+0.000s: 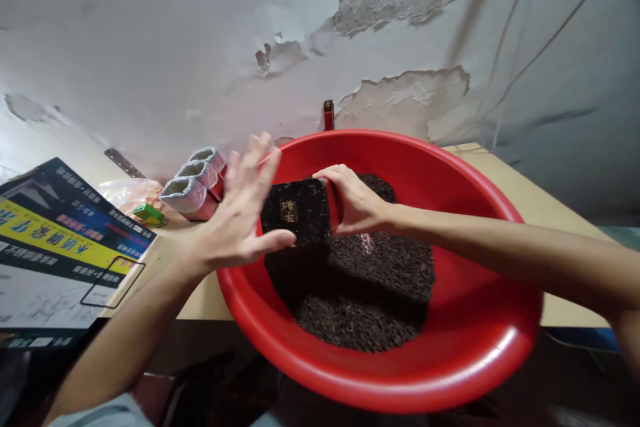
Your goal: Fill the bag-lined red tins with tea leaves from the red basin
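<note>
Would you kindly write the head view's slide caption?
Left hand spread, right hand holding a box over dark flakes in a red basin.

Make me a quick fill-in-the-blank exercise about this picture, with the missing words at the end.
1. The basin holding dark loose material is colored ____.
2. The right hand grips a container whose broad face toward the camera is ____.
3. Near the left hand, which has its fingers spread, stand ____ open, plastic-lined containers.
4. The printed panel at the picture's left carries a bright stripe colored ____.

Missing words: red; black; three; yellow.
</note>
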A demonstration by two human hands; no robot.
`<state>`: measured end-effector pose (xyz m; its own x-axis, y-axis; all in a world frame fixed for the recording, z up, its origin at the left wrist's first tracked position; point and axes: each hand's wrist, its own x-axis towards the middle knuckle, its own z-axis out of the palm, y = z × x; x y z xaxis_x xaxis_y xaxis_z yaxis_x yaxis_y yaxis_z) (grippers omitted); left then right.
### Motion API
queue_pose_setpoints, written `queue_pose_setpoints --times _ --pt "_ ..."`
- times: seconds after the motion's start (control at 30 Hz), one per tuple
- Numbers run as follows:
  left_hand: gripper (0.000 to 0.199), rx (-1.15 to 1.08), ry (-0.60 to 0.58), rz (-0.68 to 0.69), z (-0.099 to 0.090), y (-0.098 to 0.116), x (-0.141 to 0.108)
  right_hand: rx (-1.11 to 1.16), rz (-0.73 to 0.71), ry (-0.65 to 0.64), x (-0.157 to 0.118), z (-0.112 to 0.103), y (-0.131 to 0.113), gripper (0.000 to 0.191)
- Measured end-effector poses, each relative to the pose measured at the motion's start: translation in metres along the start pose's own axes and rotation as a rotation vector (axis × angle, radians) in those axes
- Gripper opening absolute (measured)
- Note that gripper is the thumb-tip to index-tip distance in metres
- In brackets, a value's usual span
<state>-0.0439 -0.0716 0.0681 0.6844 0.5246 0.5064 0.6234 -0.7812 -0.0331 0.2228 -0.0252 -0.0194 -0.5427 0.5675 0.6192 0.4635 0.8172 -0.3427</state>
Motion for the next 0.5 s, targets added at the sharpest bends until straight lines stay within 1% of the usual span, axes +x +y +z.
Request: queue_pose_setpoints --times 0.03,0.07,0.1,0.13,0.2,0.23,0.27,0.3,0.37,0.43,0.5 --pt "0.087 0.008 0.135 -0.024 -0.007 0.013 0.001 -0.056 0.002 -0.006 -0.002 -0.013 -0.012 0.098" --pt "0.082 0.021 0.240 -0.033 -0.009 0.024 0.002 -0.107 0.014 -0.005 -0.006 -0.023 -0.025 0.099" --pt "0.077 0.042 0.287 -0.013 -0.007 0.034 0.004 -0.152 0.026 -0.005 -0.011 -0.030 -0.037 0.098" --pt "0.074 0.059 0.299 0.011 -0.001 0.043 0.008 -0.191 0.034 -0.009 -0.017 -0.035 -0.049 0.096" --pt "0.072 0.069 0.252 0.068 0.014 0.055 0.016 -0.251 0.046 -0.005 -0.029 -0.039 -0.068 0.090" --pt "0.072 0.048 0.239 0.082 0.021 0.060 0.022 -0.275 0.058 0.008 -0.036 -0.040 -0.073 0.087" --pt "0.072 0.016 0.247 0.087 0.028 0.065 0.028 -0.299 0.075 0.032 -0.042 -0.040 -0.075 0.085" --pt "0.071 -0.017 0.280 0.098 0.034 0.071 0.035 -0.320 0.087 0.075 -0.047 -0.041 -0.075 0.083" --pt "0.068 -0.065 0.340 0.153 0.042 0.087 0.049 -0.363 0.071 0.202 -0.054 -0.043 -0.067 0.081" --pt "0.070 -0.071 0.393 0.236 0.045 0.107 0.065 -0.407 0.004 0.346 -0.057 -0.050 -0.055 0.079" --pt "0.075 -0.047 0.398 0.357 0.042 0.121 0.087 -0.433 -0.055 0.454 -0.060 -0.064 -0.043 0.079"
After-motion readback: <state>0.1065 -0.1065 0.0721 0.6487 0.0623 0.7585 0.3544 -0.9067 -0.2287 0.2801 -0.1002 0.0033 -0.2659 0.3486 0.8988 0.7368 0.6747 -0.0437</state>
